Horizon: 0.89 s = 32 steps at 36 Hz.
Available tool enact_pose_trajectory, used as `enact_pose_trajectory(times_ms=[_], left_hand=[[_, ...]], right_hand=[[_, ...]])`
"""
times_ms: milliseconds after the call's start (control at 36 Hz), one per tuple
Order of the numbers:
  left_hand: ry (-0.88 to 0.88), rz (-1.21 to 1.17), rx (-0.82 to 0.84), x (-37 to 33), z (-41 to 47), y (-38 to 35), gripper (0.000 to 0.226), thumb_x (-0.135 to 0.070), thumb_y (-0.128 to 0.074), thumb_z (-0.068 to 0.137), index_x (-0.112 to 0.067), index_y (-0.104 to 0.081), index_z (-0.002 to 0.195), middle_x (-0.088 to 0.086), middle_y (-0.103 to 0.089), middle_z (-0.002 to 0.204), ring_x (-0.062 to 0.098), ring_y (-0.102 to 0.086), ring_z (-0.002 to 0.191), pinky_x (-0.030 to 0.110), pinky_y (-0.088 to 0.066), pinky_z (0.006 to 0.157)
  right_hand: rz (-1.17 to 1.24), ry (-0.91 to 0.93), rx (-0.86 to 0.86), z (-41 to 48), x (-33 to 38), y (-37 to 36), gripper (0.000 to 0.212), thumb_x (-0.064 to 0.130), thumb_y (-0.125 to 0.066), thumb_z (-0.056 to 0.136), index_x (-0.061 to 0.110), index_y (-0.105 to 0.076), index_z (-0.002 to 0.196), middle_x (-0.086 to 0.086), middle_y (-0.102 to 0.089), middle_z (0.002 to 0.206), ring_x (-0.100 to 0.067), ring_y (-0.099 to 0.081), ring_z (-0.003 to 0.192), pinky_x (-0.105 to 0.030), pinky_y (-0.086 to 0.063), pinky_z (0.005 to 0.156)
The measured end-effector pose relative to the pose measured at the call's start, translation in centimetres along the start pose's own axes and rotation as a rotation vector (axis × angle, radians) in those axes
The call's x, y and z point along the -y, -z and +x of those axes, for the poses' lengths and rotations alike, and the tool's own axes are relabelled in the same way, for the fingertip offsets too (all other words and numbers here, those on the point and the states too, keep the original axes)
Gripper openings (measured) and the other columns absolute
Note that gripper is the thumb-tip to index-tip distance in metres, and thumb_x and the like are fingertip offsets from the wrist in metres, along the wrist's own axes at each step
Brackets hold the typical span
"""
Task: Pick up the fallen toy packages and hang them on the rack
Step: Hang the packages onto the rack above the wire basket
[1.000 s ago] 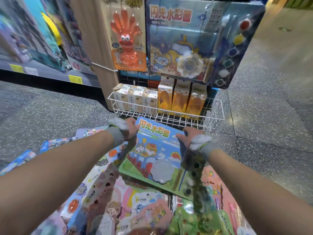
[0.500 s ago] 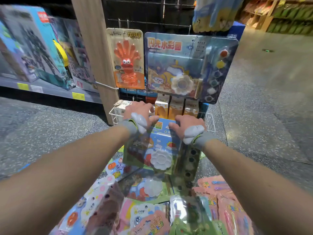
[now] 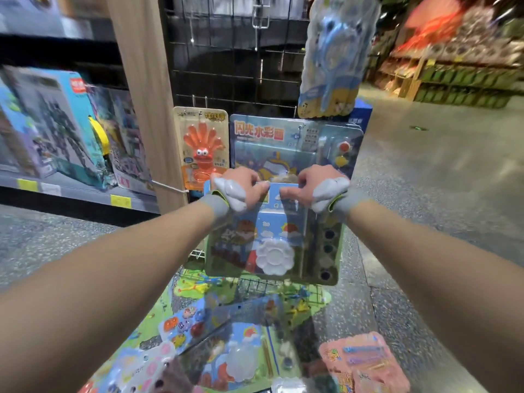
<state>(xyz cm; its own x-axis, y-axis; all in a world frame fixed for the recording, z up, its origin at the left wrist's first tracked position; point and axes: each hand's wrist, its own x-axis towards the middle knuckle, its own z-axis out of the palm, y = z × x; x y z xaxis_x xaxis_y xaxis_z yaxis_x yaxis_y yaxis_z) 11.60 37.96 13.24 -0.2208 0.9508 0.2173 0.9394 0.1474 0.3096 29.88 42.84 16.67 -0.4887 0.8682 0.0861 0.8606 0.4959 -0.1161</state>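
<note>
The held pack (image 3: 272, 236) hangs upright at centre, with the left hand (image 3: 241, 188) gripping its top edge towards the left corner and the right hand (image 3: 314, 185) towards the right. Directly behind it on the rack (image 3: 226, 66) hangs the hung pack (image 3: 295, 143). A card (image 3: 201, 148) hangs just left of that, beside the post (image 3: 144, 95). Above and to the right hangs the top pack (image 3: 334, 52), and a hook (image 3: 259, 18) juts out higher up, left of it. Left of the post runs a shelf (image 3: 71, 191) bearing boxes (image 3: 48, 123). Below the held pack sits a basket (image 3: 195, 254) (mostly hidden behind it). On the floor (image 3: 425, 194), nearer the person, the floor packs (image 3: 226, 350) lie overlapping. Far shelving (image 3: 453, 66) stands behind at the right.
</note>
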Motion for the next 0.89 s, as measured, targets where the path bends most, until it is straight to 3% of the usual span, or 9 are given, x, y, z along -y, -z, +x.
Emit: enact_pose_trajectory(times_ms=[139,250,333,417,500,611,778,889], left_hand=[[-0.052,0.015,-0.068,-1.5,1.5,3.5,0.044,-0.057,-0.040,0.096,-0.026,-0.052,0.067,-0.004,-0.061,0.078,0.024,-0.060,0.084,0.042,-0.044,0.092],[-0.080,0.020,-0.099,-2.5,2.9,5.3,0.049,-0.059,-0.038,0.095,-0.022,-0.048,0.064,-0.002,-0.058,0.079,0.024,-0.054,0.079,0.043,-0.043,0.090],[-0.070,-0.057,-0.179,-3.3,3.7,5.8,0.047,-0.064,-0.035,0.081,-0.025,-0.055,0.065,-0.002,-0.066,0.079,0.025,-0.061,0.083,0.046,-0.046,0.091],[-0.071,-0.051,-0.204,-4.0,4.5,6.2,0.043,-0.056,-0.041,0.090,-0.023,-0.064,0.072,-0.001,-0.068,0.078,0.024,-0.062,0.082,0.045,-0.046,0.090],[-0.073,-0.066,-0.255,-4.3,5.4,6.5,0.040,-0.056,-0.042,0.086,-0.027,-0.057,0.063,-0.006,-0.064,0.073,0.023,-0.062,0.082,0.046,-0.047,0.091],[-0.059,-0.040,-0.271,-4.8,6.2,6.7,0.041,-0.052,-0.046,0.089,-0.026,-0.049,0.057,-0.009,-0.054,0.063,0.025,-0.061,0.082,0.042,-0.044,0.089],[-0.034,-0.005,-0.252,-5.0,6.4,6.9,0.043,-0.052,-0.043,0.093,-0.025,-0.050,0.061,-0.004,-0.060,0.070,0.025,-0.060,0.082,0.042,-0.040,0.092],[-0.022,-0.005,-0.248,-5.2,6.8,6.8,0.045,-0.056,-0.040,0.094,-0.025,-0.052,0.064,-0.007,-0.058,0.069,0.023,-0.058,0.081,0.043,-0.037,0.095]], right_hand=[[-0.007,-0.033,-0.077,1.0,-0.6,3.7,0.062,0.076,-0.049,0.081,0.015,-0.063,0.078,-0.002,-0.065,0.077,-0.018,-0.058,0.069,-0.029,-0.045,0.059],[-0.015,-0.074,-0.116,1.6,-1.3,5.9,0.057,0.073,-0.052,0.082,0.017,-0.057,0.070,0.000,-0.060,0.071,-0.014,-0.054,0.064,-0.027,-0.040,0.054],[0.021,-0.087,-0.192,1.7,-1.8,7.0,0.060,0.071,-0.054,0.081,0.013,-0.056,0.068,-0.002,-0.060,0.069,-0.022,-0.058,0.069,-0.031,-0.044,0.059],[-0.002,-0.106,-0.242,1.7,-2.0,8.0,0.061,0.074,-0.052,0.080,0.014,-0.062,0.076,-0.001,-0.064,0.075,-0.022,-0.061,0.074,-0.032,-0.051,0.065],[-0.002,-0.110,-0.278,1.9,-2.1,8.6,0.060,0.073,-0.053,0.080,0.015,-0.064,0.080,-0.002,-0.064,0.079,-0.023,-0.061,0.077,-0.032,-0.051,0.066],[0.028,-0.125,-0.301,2.3,-2.3,9.0,0.059,0.070,-0.056,0.081,0.012,-0.066,0.085,-0.003,-0.066,0.082,-0.023,-0.062,0.076,-0.030,-0.048,0.064],[0.029,-0.153,-0.304,2.8,-2.3,9.2,0.064,0.071,-0.055,0.080,0.010,-0.068,0.089,-0.005,-0.068,0.083,-0.021,-0.059,0.069,-0.029,-0.047,0.061],[0.048,-0.148,-0.312,2.9,-2.4,9.4,0.062,0.069,-0.057,0.080,0.009,-0.068,0.089,-0.006,-0.069,0.083,-0.024,-0.063,0.074,-0.031,-0.049,0.062]])
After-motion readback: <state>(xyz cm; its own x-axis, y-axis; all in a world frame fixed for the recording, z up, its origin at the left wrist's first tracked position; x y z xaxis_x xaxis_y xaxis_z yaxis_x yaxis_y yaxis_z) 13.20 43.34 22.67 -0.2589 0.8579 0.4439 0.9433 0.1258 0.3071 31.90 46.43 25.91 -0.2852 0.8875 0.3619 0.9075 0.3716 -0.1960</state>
